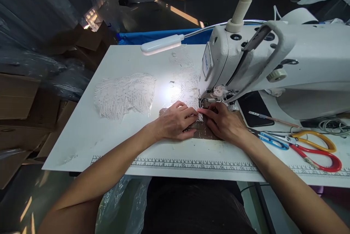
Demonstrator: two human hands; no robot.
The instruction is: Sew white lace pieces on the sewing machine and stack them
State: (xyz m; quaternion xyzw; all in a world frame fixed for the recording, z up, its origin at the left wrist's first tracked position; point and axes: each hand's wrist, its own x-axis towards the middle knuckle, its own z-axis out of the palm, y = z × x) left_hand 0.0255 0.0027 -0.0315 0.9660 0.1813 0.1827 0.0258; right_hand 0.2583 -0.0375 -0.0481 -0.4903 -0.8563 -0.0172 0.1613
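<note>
White lace [186, 89] lies on the table and runs to the presser foot [203, 103] of a white sewing machine [226, 55]. My left hand [176, 121] rests palm down on the lace and a brown plate [203, 131], its fingers apart and slightly bent. To the right of the foot, my right hand [225, 122] is closed, thumb and index finger pinching the lace edge close to the left fingertips. The lace under both hands is mostly hidden. A separate gathered lace piece [125, 93] lies to the left.
Scissors with red handles [318, 157], yellow-handled scissors [317, 139] and a blue-handled tool [273, 141] lie at right, near a dark phone-like slab [254, 110]. A lamp [162, 44] hangs over the lace. A printed ruler [191, 164] follows the front edge. Cardboard boxes [24, 113] stand left.
</note>
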